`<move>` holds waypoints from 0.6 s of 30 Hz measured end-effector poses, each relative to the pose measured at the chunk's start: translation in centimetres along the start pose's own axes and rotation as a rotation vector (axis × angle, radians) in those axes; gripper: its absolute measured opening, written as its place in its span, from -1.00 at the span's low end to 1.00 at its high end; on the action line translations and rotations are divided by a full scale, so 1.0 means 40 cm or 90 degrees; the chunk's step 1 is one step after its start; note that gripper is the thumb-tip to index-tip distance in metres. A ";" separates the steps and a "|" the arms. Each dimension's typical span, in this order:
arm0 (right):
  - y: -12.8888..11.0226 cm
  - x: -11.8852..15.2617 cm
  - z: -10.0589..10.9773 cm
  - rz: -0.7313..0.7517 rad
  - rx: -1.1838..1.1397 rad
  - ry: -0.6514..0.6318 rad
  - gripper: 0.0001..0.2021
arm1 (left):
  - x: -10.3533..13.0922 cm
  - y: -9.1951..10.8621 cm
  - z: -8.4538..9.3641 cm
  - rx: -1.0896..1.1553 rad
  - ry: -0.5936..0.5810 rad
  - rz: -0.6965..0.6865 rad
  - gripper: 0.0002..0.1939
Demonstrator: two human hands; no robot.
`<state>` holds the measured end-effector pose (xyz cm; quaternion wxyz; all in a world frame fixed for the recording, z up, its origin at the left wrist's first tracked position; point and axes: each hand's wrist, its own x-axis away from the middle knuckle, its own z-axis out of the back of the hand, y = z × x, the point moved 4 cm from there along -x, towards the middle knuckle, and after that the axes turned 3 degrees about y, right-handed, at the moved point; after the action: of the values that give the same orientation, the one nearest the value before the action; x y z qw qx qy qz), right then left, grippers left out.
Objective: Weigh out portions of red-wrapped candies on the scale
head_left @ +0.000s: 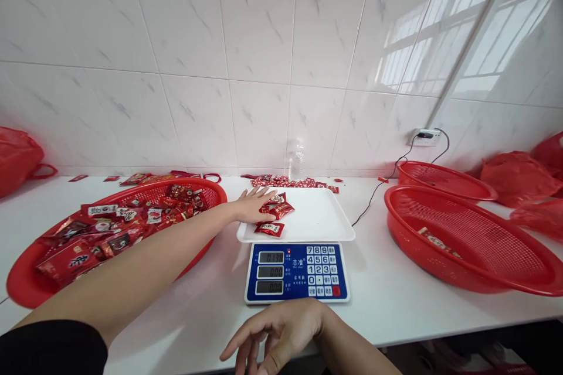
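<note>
My left hand (254, 205) reaches over the left side of the white scale tray (319, 220), its fingers stretched out beside a few small red packets (279, 209). The fingertips and thumb border or touch these packets; I cannot tell whether any is under the palm. Another red packet (270, 229) lies near the tray's front edge. Below the tray is the blue scale panel (299, 272) with keys and three displays, the top one showing about 0.138. In front of the panel, my right hand (281, 331) hangs with loosely bent fingers apart, holding nothing visible.
A red basket (215, 193) full of red packets stands at left. At right, another red basket (475, 275) holds a packet, with a further basket (444, 173) behind. A clear bottle (296, 164) and scattered packets line the wall. A cable (373, 193) runs to a socket (426, 137).
</note>
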<state>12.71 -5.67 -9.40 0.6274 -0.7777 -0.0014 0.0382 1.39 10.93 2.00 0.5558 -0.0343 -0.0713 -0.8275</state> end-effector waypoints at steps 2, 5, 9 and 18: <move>-0.004 0.001 0.005 0.048 -0.058 -0.070 -0.10 | 0.003 -0.005 0.001 0.000 0.013 -0.005 0.07; -0.019 0.013 0.030 0.170 -0.145 -0.031 0.16 | 0.006 -0.007 -0.008 0.017 0.018 -0.013 0.07; -0.023 0.030 0.042 0.202 -0.139 0.050 0.25 | 0.004 -0.032 -0.006 0.079 0.056 0.005 -0.06; 0.031 0.005 -0.012 0.006 -0.039 -0.059 0.01 | 0.119 -0.310 0.071 0.112 0.191 0.250 -0.58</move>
<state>12.90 -6.41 -10.53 0.6022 -0.7941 -0.0279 0.0774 -11.94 11.61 4.49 0.7109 0.1242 -0.0514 -0.6903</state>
